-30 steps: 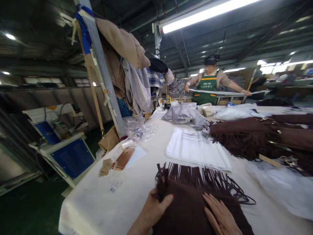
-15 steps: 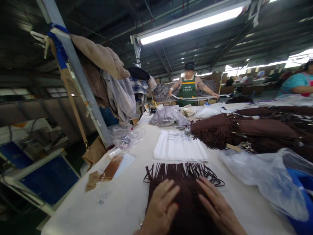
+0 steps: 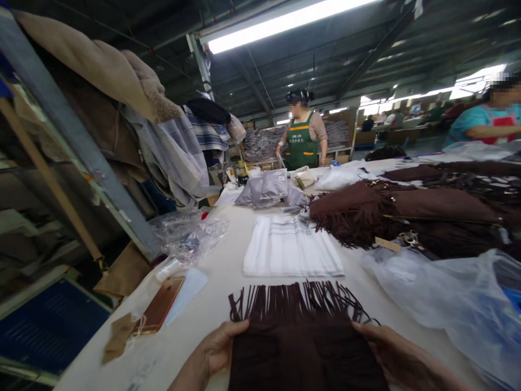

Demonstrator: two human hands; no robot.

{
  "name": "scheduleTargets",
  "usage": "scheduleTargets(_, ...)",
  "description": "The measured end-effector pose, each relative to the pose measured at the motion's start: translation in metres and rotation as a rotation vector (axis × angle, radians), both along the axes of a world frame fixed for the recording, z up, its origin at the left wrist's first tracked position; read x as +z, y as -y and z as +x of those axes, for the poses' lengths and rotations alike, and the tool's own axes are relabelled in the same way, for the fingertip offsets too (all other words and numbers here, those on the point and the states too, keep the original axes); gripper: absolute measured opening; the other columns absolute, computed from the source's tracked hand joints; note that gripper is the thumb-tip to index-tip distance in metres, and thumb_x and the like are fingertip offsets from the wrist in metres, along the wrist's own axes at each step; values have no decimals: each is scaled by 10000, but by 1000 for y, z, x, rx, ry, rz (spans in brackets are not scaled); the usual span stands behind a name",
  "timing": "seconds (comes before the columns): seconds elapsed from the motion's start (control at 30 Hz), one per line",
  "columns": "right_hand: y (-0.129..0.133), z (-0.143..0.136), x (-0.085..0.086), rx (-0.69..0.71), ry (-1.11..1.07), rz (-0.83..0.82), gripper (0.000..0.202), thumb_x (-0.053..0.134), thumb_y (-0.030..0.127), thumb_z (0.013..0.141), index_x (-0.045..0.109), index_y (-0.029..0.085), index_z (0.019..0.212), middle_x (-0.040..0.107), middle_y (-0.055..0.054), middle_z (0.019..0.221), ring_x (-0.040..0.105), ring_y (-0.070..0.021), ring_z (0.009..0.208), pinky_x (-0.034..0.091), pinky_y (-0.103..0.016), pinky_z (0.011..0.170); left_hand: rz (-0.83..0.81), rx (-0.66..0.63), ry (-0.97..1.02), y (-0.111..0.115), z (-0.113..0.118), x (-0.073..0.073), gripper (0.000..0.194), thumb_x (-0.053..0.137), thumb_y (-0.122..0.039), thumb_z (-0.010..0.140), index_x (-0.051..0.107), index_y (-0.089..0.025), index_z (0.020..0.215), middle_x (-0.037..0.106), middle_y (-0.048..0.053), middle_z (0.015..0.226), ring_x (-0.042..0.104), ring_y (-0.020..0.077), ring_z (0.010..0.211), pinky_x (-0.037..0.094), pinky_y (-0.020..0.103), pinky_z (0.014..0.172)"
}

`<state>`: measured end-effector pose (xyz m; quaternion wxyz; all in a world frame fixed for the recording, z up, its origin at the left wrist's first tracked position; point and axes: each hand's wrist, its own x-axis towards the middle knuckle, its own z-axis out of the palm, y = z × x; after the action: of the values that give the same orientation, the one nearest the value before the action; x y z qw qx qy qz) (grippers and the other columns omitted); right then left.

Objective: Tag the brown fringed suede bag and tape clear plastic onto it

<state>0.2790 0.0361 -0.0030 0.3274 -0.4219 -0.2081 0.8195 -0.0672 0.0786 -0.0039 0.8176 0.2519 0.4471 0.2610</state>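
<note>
The dark brown scarf lies flat, its fringe pointing toward the folded white cloth; left hand and right hand pinch its side edges.

We see bare white tabletop open left of the dark brown fringed cloth. Ahead, a folded white striped cloth blocks the way; a rose-gold phone lies left, crumpled clear plastic bags crowd the right.

Fringed scarf on surface between both hands; folded cloth behind it, phone left, plastic bag right.
</note>
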Motion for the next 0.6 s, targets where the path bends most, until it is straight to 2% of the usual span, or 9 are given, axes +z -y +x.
scheduleTargets(0.1,-20,2,-3,4,-289,-95,237,609,300,797,690,88,867,716,-119,887,644,-209,945,391,-322,977,-105,-42,184,-20,0,-9,418,673,-363,719,647,-51,995,692,130,998,598,270,1045,346,389,1031)
scheduleTargets(0.23,-45,-4,-19,30,-418,-224,300,526,320,857,699,77,885,719,-118,840,621,-199,1001,296,-332,1053,-129,-189,316,-42,9,-11,440,625,-365,763,613,-54,1075,685,127,1018,607,238,1025,371,351,1002)
scheduleTargets(0.37,-64,-12,-25,187,-420,-232,336,518,345,856,689,72,951,710,-126,887,590,-212,1059,258,-359,1075,-51,-327,383,-62,28,-12,444,635,-331,751,588,-103,1129,666,128,1050,586,249,1052,410,352,945)
scheduleTargets(0.5,-83,-21,-18,272,-251,-112,334,578,343,815,664,105,1033,688,-119,980,551,-230,1115,286,-397,1060,4,-470,356,-75,40,-29,478,643,-400,729,610,-85,1088,667,147,1008,594,280,1024,406,389,942)
scheduleTargets(0.6,-97,-33,-12,360,-224,-18,427,608,376,778,619,120,1120,661,-123,1044,544,-247,1121,312,-411,1041,44,-513,327,-79,45,-39,511,657,-426,707,614,-74,1075,666,155,988,609,286,988,413,395,931)
